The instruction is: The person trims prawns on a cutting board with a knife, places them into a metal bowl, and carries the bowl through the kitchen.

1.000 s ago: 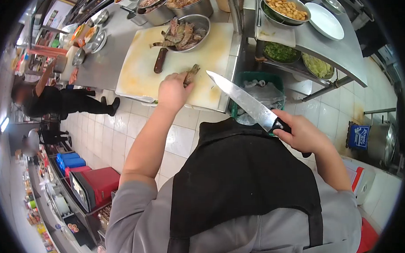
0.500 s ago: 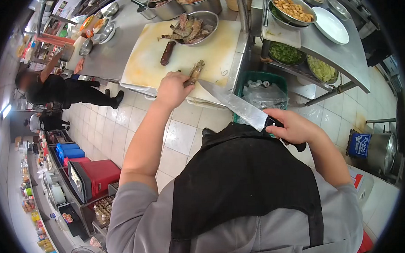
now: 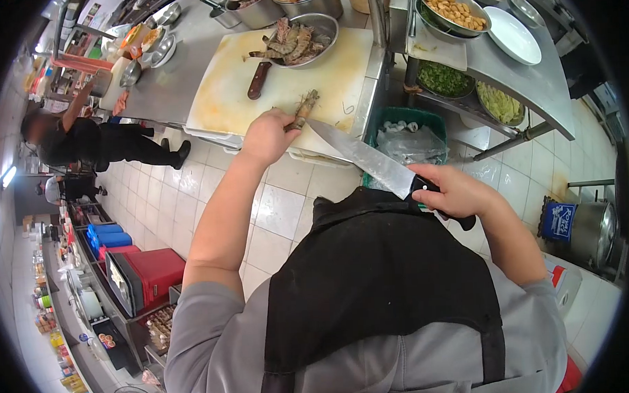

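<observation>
My left hand [image 3: 267,137] is closed round a raw shrimp [image 3: 304,108] near the front edge of the white cutting board [image 3: 217,89]. My right hand [image 3: 454,190] grips the black handle of a large knife [image 3: 372,158]. The blade points up and left, its tip beside the shrimp; whether they touch I cannot tell. A second knife's brown wooden handle [image 3: 258,80] lies on the board, its other end near a steel bowl [image 3: 328,31] that holds several shrimp [image 3: 294,43].
Below the board's right end is a green bin [image 3: 433,119] with plastic inside. To the right, a steel table [image 3: 539,85] carries a bowl of fried cubes [image 3: 453,13] and a white plate [image 3: 513,36]. A person in black [image 3: 77,142] stands at the far left.
The knife tip has moved left to beside the shrimp, and my right hand has come slightly up and left. The shrimp is still in my left hand. The camera view has shifted a little.
</observation>
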`<state>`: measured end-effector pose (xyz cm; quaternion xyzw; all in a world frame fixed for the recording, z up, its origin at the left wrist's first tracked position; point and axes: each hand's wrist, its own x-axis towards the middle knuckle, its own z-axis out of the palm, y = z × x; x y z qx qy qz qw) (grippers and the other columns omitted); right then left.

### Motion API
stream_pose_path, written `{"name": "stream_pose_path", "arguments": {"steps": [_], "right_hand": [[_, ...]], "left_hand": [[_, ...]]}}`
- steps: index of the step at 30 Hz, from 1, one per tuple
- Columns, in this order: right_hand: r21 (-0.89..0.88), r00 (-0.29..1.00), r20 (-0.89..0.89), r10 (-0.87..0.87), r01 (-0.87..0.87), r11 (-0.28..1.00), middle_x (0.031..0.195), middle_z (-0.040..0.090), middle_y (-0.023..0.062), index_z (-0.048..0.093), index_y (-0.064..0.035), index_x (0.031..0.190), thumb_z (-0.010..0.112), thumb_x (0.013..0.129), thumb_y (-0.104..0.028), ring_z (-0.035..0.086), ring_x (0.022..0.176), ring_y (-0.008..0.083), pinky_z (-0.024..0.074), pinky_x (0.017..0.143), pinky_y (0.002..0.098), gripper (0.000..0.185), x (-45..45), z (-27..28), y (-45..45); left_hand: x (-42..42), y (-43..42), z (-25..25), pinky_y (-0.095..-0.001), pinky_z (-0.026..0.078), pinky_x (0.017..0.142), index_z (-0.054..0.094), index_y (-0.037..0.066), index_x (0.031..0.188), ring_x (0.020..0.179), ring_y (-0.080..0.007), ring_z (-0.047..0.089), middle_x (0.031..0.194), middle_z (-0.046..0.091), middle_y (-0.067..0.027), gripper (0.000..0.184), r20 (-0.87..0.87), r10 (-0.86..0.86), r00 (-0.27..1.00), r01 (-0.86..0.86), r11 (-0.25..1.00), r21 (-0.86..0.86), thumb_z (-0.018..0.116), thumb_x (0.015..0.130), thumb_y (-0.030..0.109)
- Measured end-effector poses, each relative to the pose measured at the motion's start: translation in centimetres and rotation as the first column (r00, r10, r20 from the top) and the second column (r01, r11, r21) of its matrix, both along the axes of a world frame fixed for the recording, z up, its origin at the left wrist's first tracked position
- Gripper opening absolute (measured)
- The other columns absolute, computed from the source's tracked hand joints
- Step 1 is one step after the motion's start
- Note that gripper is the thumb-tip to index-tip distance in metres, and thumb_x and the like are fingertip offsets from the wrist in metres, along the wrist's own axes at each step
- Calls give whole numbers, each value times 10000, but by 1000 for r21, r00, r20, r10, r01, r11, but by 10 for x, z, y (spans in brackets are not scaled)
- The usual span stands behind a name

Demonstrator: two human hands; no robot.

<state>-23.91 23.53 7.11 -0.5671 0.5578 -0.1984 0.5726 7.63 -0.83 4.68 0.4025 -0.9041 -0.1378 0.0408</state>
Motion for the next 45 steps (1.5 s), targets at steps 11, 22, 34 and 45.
{"name": "stream_pose_path", "arguments": {"steps": [11, 22, 34, 45], "right_hand": [[31, 991, 129, 39, -44, 999, 705, 557, -9, 498, -95, 1455, 569, 1011, -130, 529, 547, 76, 456, 509, 261, 451, 3, -11, -12], [91, 993, 113, -31, 21, 996, 692, 600, 32, 504, -88, 1441, 605, 1005, -197, 585, 546, 130, 491, 521, 318, 460, -6, -13, -15], [95, 984, 166, -64, 49, 994, 715, 599, 46, 461, -62, 1458, 588, 1014, -197, 582, 522, 136, 484, 504, 314, 481, 16, -22, -13], [35, 998, 57, -21, 19, 999, 755, 635, 54, 457, -75, 1474, 612, 1005, -229, 599, 581, 157, 510, 566, 335, 517, 17, -25, -13]], "left_hand": [[1, -4, -3, -405, 523, 891, 733, 43, 1090, 1011, -324, 649, 1062, 691, -119, 274, 7, -46, 999, 46, 999, -1, 742, 863, 197], [-18, -16, -16, -387, 554, 836, 775, 62, 984, 917, -317, 701, 1007, 739, -150, 188, -159, 155, 975, -139, 985, 105, 725, 892, 218], [-32, -8, -20, -375, 560, 795, 780, 61, 969, 869, -298, 712, 1009, 741, -148, 206, -122, 249, 961, -244, 968, 53, 725, 890, 243], [-11, -7, -29, -310, 558, 774, 765, 18, 1000, 810, -199, 717, 932, 758, -123, 201, -193, 230, 954, -219, 973, 74, 743, 898, 190]]}}
